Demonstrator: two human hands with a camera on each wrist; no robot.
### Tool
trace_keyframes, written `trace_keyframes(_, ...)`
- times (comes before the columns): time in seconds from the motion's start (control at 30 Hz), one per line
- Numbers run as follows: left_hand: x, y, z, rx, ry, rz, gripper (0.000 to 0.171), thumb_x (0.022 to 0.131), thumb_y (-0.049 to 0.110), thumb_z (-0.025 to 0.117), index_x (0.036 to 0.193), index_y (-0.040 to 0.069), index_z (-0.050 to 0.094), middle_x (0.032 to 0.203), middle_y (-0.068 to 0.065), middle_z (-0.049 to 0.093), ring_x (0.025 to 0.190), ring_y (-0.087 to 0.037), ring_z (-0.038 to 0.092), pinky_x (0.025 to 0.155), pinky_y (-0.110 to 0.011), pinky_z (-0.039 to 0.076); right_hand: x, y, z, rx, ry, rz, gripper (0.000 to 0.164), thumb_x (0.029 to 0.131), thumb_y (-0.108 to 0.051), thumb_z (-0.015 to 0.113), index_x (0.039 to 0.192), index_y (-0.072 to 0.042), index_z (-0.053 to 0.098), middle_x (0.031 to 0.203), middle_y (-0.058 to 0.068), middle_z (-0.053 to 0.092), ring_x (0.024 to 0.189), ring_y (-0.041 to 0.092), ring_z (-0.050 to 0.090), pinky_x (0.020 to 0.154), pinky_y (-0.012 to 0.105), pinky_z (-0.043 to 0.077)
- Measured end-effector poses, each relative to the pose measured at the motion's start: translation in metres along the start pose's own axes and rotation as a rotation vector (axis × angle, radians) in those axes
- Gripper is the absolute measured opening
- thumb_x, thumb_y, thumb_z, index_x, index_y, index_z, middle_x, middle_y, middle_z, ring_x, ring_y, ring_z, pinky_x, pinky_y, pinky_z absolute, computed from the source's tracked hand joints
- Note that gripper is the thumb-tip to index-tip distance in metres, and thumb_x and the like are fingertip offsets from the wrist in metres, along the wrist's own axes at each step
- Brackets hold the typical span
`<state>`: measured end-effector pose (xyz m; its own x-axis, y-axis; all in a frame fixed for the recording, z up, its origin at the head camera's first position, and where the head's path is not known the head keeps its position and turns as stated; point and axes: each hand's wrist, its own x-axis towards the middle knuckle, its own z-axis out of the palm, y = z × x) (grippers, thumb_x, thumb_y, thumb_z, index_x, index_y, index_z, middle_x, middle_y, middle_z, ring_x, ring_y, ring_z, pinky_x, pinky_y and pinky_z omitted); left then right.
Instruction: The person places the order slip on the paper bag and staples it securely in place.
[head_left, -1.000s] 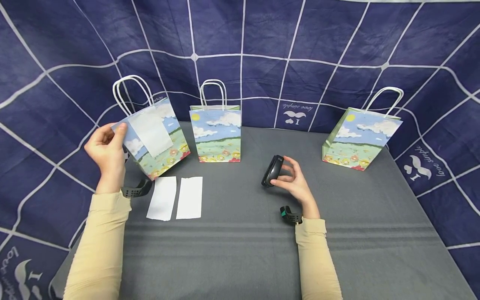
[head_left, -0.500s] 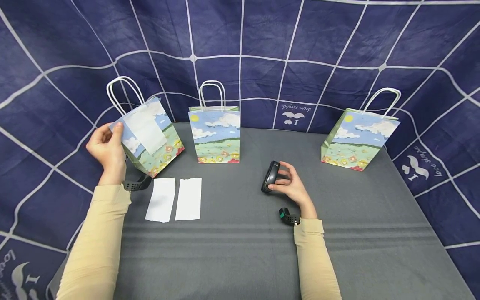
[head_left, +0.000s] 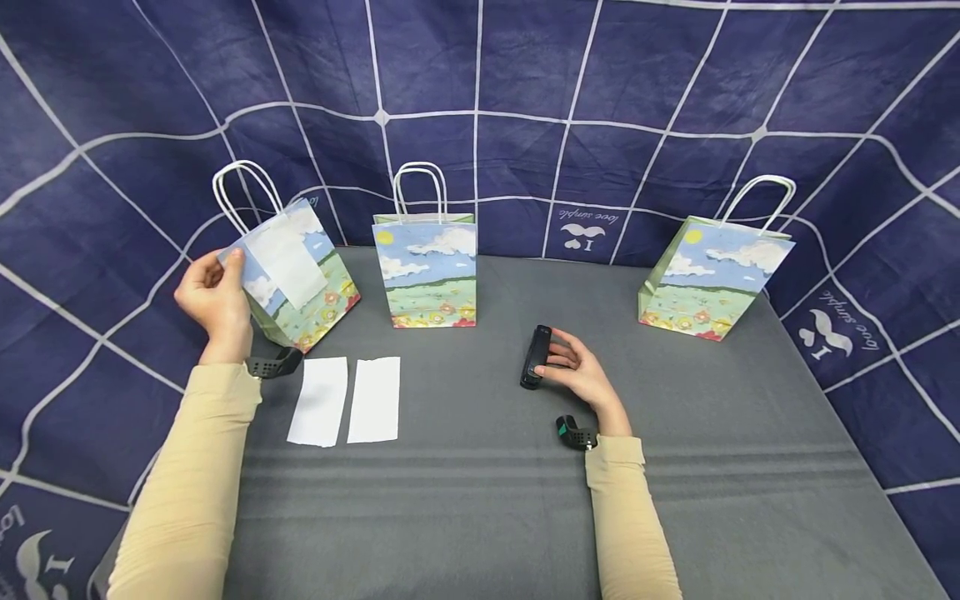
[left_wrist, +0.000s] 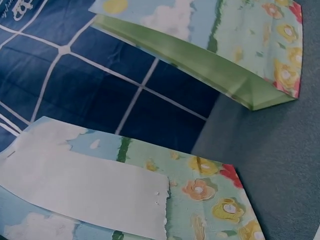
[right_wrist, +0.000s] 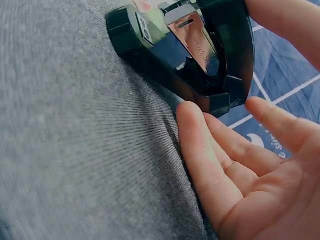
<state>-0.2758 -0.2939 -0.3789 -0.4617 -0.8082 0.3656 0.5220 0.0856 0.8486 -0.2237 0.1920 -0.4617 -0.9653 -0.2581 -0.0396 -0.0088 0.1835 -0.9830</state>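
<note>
In the head view my left hand [head_left: 213,300] pinches the upper left corner of a paper gift bag [head_left: 333,292] with a painted meadow. This bag leans over to the left. A white paper strip [head_left: 288,258] lies on its front, and a small staple [left_wrist: 11,154] shows near the strip's top in the left wrist view. My right hand [head_left: 581,375] holds a black stapler [head_left: 537,346] by its side, low at the table. Thumb and fingers sit at the stapler's end in the right wrist view. Two more white paper strips, one left [head_left: 318,404] and one right [head_left: 373,400], lie below the bag.
A second matching bag [head_left: 431,275] stands upright at the back, just right of the held one. Farther right stands a third bag [head_left: 716,279]. The grey table [head_left: 465,500] meets a blue grid-patterned cloth [head_left: 525,75] behind and at both sides.
The right hand has lowered the stapler toward the table and turned it more upright in view. The held bag has shifted slightly left and down, still in the left hand.
</note>
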Motion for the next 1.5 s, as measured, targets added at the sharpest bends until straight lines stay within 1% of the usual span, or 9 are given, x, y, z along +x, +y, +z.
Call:
trace_keyframes(0.23, 0.002, -0.01, -0.001, 0.073, -0.015, -0.028, 0.011, 0.075, 0.002, 0.077, 0.086, 0.001, 0.074, 0.072, 0.004, 0.065, 0.064, -0.006, 0.056, 0.068, -0.019, 0.043, -0.002, -0.003, 0.002, -0.005, 0.024, 0.005, 0.074, 0.083, -0.002, 0.069, 0.143, 0.003, 0.027, 0.136, 0.032, 0.04, 0.118, 0.043, 0.047, 0.095, 0.048, 0.041)
trace_keyframes(0.43, 0.007, -0.014, 0.004, 0.106, -0.026, -0.052, 0.014, 0.076, 0.003, 0.077, 0.09, 0.002, 0.074, 0.075, 0.005, 0.065, 0.067, -0.005, 0.056, 0.069, -0.018, 0.043, -0.004, -0.004, 0.003, 0.001, 0.03, 0.023, 0.075, 0.084, -0.005, 0.07, 0.144, 0.004, 0.025, 0.137, 0.03, 0.04, 0.119, 0.043, 0.046, 0.096, 0.049, 0.041)
trace_keyframes(0.67, 0.012, -0.019, 0.011, 0.154, 0.027, -0.07, 0.016, 0.073, 0.006, 0.079, 0.088, 0.008, 0.073, 0.075, 0.005, 0.065, 0.069, -0.005, 0.056, 0.069, -0.018, 0.042, -0.004, -0.006, 0.005, -0.019, 0.044, 0.032, 0.075, 0.084, -0.008, 0.07, 0.143, 0.006, 0.025, 0.137, 0.03, 0.041, 0.119, 0.041, 0.048, 0.096, 0.048, 0.041)
trace_keyframes(0.73, 0.013, -0.02, 0.012, 0.15, 0.041, -0.08, 0.017, 0.073, 0.007, 0.08, 0.088, 0.009, 0.073, 0.077, 0.004, 0.065, 0.071, -0.005, 0.057, 0.071, -0.019, 0.043, -0.003, -0.006, 0.005, -0.025, 0.047, 0.032, 0.074, 0.085, -0.008, 0.07, 0.142, 0.007, 0.026, 0.136, 0.03, 0.041, 0.119, 0.041, 0.048, 0.096, 0.048, 0.041)
trace_keyframes(0.87, 0.012, -0.019, 0.014, 0.104, 0.053, -0.112, 0.02, 0.073, 0.005, 0.08, 0.091, 0.007, 0.072, 0.084, -0.001, 0.067, 0.078, -0.009, 0.06, 0.077, -0.02, 0.044, -0.003, -0.006, 0.005, -0.037, 0.053, 0.032, 0.073, 0.084, -0.009, 0.07, 0.141, 0.008, 0.028, 0.135, 0.029, 0.043, 0.118, 0.041, 0.048, 0.097, 0.048, 0.04)
trace_keyframes(1.0, 0.012, -0.021, 0.015, 0.064, 0.033, -0.133, 0.024, 0.075, 0.002, 0.077, 0.097, 0.004, 0.071, 0.093, -0.006, 0.069, 0.087, -0.013, 0.062, 0.083, -0.021, 0.044, -0.003, -0.005, 0.005, -0.058, 0.057, 0.027, 0.071, 0.085, -0.011, 0.07, 0.14, 0.008, 0.03, 0.135, 0.029, 0.044, 0.118, 0.04, 0.05, 0.096, 0.048, 0.041)
trace_keyframes(1.23, 0.01, -0.022, 0.012, 0.044, 0.003, -0.148, 0.034, 0.078, -0.001, 0.072, 0.112, 0.001, 0.066, 0.11, -0.012, 0.066, 0.101, -0.016, 0.061, 0.092, -0.022, 0.043, -0.002, -0.007, 0.005, -0.097, 0.066, 0.002, 0.069, 0.085, -0.012, 0.07, 0.138, 0.01, 0.033, 0.132, 0.029, 0.047, 0.115, 0.039, 0.052, 0.093, 0.046, 0.044)
trace_keyframes(1.4, 0.007, -0.02, 0.009, 0.029, -0.007, -0.141, 0.04, 0.076, 0.0, 0.075, 0.114, -0.003, 0.063, 0.113, -0.015, 0.065, 0.102, -0.016, 0.062, 0.093, -0.024, 0.043, -0.002, -0.007, 0.005, -0.087, 0.075, -0.008, 0.068, 0.085, -0.012, 0.07, 0.137, 0.011, 0.034, 0.131, 0.029, 0.048, 0.115, 0.04, 0.052, 0.093, 0.047, 0.043)
trace_keyframes(1.5, 0.005, -0.02, 0.005, 0.028, -0.011, -0.142, 0.042, 0.075, 0.0, 0.076, 0.114, -0.005, 0.063, 0.113, -0.015, 0.065, 0.102, -0.018, 0.062, 0.093, -0.024, 0.043, -0.001, -0.007, 0.005, -0.073, 0.1, -0.025, 0.065, 0.085, -0.01, 0.07, 0.136, 0.012, 0.035, 0.13, 0.03, 0.048, 0.115, 0.04, 0.052, 0.092, 0.041, 0.045)
